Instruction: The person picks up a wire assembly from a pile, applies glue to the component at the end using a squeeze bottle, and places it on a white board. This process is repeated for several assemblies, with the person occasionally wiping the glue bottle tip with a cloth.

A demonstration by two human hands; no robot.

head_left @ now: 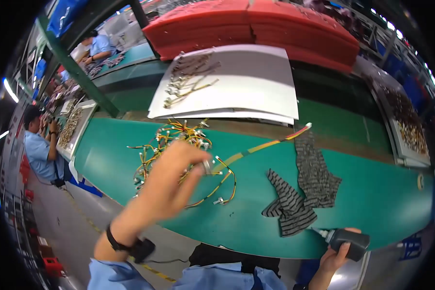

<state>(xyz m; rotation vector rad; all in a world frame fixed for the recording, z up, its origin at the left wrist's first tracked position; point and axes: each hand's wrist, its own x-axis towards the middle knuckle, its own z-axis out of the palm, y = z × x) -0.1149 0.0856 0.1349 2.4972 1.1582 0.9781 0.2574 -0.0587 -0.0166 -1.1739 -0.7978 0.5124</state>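
My left hand (166, 181) is raised over the table, thumb and forefinger pinched on one end of a wire harness (263, 146). The harness stretches to the right in yellow, red and black wires and ends in a white connector. Under and behind that hand lies a tangled pile of similar wire harnesses (179, 130), partly hidden by it. One loose harness (234, 181) curls beside the pile. In my right hand (336, 258), at the table's front edge, is a dark squeeze bottle (351, 244) with a pale nozzle tilted toward the upper left.
Two striped grey cloth pieces (319, 169) lie right of centre on the green table (377, 203). Behind it, white sheets (256, 72) carry a row of harnesses below red foam stacks (295, 29). Trays (408, 121) stand at both sides. Co-workers (43, 145) sit at the left.
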